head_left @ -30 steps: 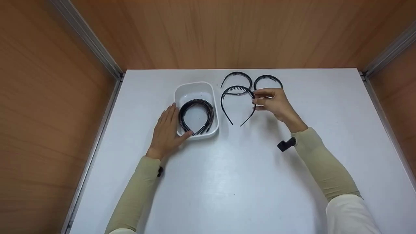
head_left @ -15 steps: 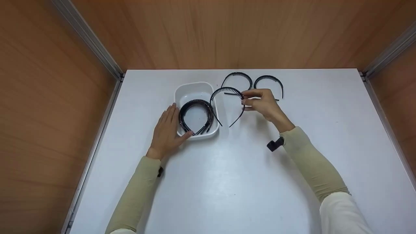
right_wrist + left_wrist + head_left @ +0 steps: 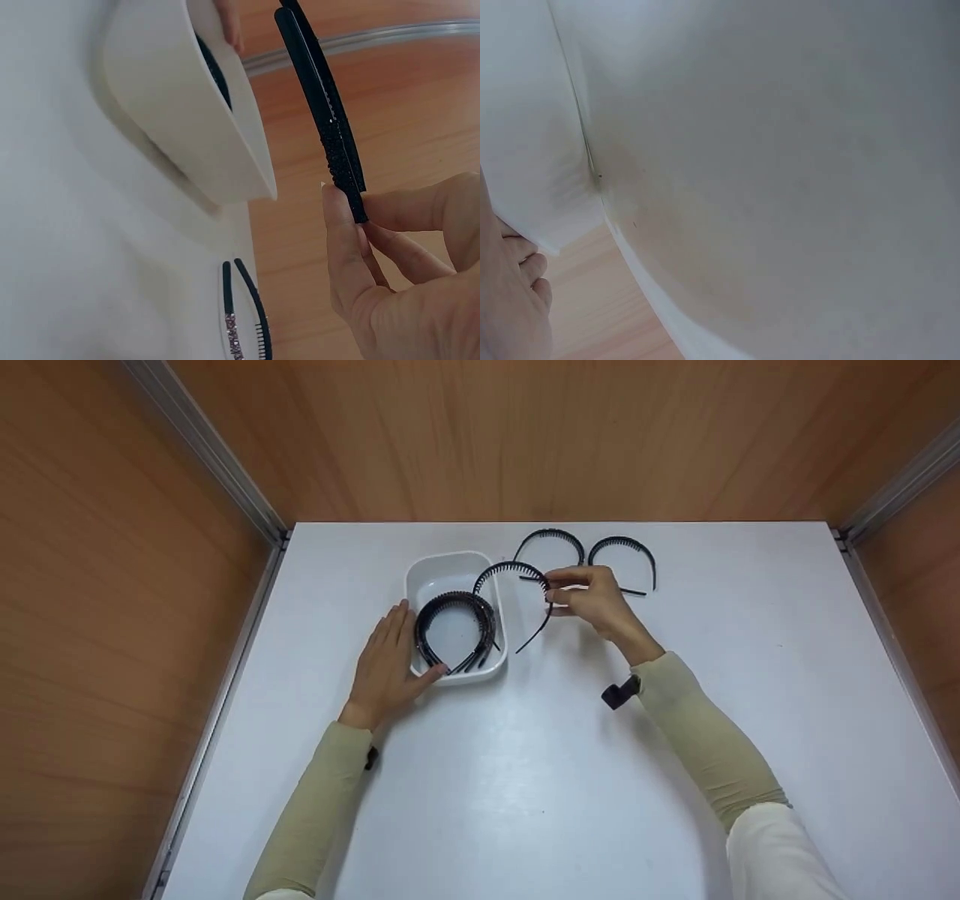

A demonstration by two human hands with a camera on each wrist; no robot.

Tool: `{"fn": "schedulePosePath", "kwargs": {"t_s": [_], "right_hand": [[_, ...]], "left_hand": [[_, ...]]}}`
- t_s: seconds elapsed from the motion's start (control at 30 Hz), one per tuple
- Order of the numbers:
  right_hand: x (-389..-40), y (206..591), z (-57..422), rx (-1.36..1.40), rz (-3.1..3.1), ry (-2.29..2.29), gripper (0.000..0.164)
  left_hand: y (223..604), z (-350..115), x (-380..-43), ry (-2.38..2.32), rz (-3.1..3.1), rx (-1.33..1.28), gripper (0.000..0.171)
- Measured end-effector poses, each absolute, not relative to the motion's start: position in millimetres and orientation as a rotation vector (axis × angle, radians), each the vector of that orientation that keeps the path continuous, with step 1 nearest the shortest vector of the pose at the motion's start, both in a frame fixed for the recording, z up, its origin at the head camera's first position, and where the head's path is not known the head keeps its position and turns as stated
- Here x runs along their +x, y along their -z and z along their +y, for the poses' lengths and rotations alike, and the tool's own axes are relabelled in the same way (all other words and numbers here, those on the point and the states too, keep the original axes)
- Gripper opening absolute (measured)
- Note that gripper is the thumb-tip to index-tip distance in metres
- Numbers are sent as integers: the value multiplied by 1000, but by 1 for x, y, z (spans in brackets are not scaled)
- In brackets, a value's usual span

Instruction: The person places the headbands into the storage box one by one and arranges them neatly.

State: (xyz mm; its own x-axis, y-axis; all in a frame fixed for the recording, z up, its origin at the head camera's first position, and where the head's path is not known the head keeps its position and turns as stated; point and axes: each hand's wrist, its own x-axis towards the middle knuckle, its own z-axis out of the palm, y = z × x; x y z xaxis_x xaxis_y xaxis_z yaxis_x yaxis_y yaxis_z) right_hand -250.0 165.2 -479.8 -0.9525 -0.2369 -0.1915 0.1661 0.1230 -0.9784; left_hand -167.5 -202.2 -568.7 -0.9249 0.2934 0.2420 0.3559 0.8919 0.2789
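Note:
My right hand (image 3: 596,598) pinches a black toothed headband (image 3: 513,565) by one side, its open ends toward me. That headband overlaps the right rim of a white plastic tub (image 3: 466,680) in the head view. The right wrist view shows it edge-on, raised above the table, between thumb and fingers (image 3: 345,240). Inside the tub lie several black headbands (image 3: 421,634), nested together. My left hand (image 3: 386,664) rests against the tub's left side with straight fingers, its thumb at the front rim. The left wrist view shows mostly white surface, with part of the hand (image 3: 514,300) at its edge.
Behind my right hand, two more black headbands (image 3: 551,532) lie on the white table (image 3: 517,780); the right one (image 3: 622,540) is partly covered by the hand. Wood-grain panels (image 3: 510,442) with metal edge strips (image 3: 217,457) enclose the back and sides.
My right hand has carried the headband leftward, from beside the tub to over its right rim. More of the headband behind the hand now shows. The left hand stays at the tub.

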Motion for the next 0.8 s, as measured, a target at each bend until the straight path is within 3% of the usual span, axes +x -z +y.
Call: {"fn": "schedulePosePath", "kwargs": {"t_s": [0.8], "right_hand": [[-257,477,132,-57,2097,1910,35]], "left_hand": [[570,-206,-169,471,-2886,-495,112]]}}
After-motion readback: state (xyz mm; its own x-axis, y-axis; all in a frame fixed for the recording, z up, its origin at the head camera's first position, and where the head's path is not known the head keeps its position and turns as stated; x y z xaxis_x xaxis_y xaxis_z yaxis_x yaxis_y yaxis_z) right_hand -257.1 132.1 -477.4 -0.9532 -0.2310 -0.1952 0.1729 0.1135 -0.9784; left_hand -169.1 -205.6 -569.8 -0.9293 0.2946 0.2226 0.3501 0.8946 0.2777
